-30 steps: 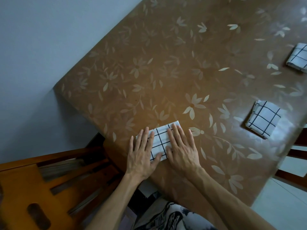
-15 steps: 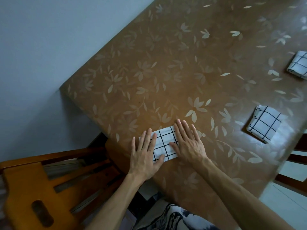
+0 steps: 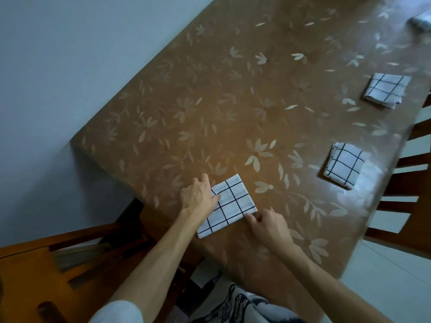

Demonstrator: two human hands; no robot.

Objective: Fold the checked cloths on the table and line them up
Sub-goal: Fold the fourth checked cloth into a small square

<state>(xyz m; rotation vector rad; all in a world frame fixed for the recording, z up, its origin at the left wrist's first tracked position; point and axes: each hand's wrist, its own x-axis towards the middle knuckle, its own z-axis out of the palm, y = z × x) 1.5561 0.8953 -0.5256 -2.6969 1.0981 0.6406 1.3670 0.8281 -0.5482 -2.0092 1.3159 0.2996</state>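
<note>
A folded white cloth with black checks (image 3: 231,203) lies near the front edge of the brown flowered table (image 3: 233,101). My left hand (image 3: 198,197) grips its left edge, thumb on top. My right hand (image 3: 268,222) pinches the cloth's right corner with curled fingers. Two more folded checked cloths lie to the right along the table's edge, the nearer cloth (image 3: 344,165) and the farther cloth (image 3: 384,89). A blurred pale thing (image 3: 419,22) sits at the far right corner of the view.
An orange wooden chair (image 3: 35,276) stands at the lower left against the table. A dark slatted chair (image 3: 408,194) stands at the right edge. A grey wall borders the table on the left.
Both hands lay flat on the cloth before. They have slid apart to its ends and now grip it, and more of the cloth shows between them.
</note>
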